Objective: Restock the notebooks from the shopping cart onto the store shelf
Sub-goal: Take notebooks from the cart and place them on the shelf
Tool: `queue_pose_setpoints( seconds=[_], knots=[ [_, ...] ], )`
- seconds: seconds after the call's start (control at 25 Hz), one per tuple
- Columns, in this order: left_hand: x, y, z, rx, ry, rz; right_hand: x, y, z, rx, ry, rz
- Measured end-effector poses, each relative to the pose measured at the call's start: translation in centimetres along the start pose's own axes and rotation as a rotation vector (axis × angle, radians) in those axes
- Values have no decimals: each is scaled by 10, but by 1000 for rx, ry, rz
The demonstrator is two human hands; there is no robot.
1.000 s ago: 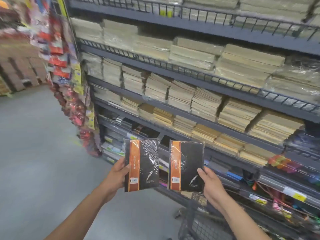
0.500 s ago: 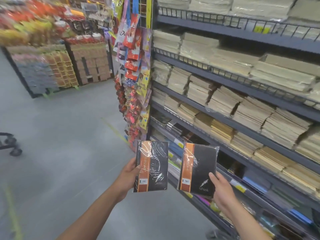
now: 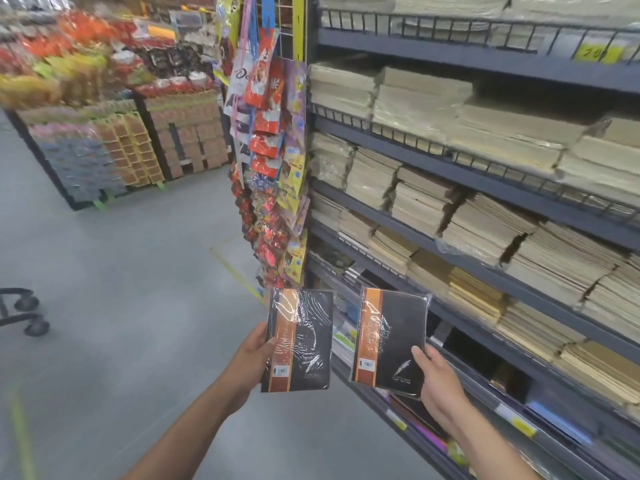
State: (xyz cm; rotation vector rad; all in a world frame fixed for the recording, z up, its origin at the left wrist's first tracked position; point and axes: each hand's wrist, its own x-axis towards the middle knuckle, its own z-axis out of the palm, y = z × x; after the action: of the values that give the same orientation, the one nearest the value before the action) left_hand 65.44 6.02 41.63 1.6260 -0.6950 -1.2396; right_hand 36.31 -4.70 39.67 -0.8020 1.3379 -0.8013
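I hold two shrink-wrapped black notebooks, each with an orange strip down its left side. My left hand (image 3: 254, 358) grips the left notebook (image 3: 299, 341) by its left edge. My right hand (image 3: 438, 382) grips the right notebook (image 3: 391, 341) at its lower right corner, thumb on the cover. Both are upright in front of the lower tiers of the dark metal store shelf (image 3: 485, 62), near its left end. The shopping cart is out of view.
The shelf tiers carry stacks of beige and brown notebooks (image 3: 485, 230). Hanging packets of colourful goods (image 3: 273, 150) cover the shelf's end. A pallet display (image 3: 114, 147) stands across the grey aisle floor. Wheels of a dark trolley (image 3: 31, 318) show at far left.
My view has swung left along the shelf, bringing its end, the aisle and the pallet display into sight. Both hands keep their notebooks side by side. The cart has left the view.
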Motion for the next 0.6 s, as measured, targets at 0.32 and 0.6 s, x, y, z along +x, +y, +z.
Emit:
queue_pose_setpoints(
  seconds=[0.32,0.6],
  knots=[
    [96,33,27,33,-124,24,43,-37,8,-35,118,-26],
    [172,72,33,74,-302,93,33,-69,24,-221,338,-196]
  ],
)
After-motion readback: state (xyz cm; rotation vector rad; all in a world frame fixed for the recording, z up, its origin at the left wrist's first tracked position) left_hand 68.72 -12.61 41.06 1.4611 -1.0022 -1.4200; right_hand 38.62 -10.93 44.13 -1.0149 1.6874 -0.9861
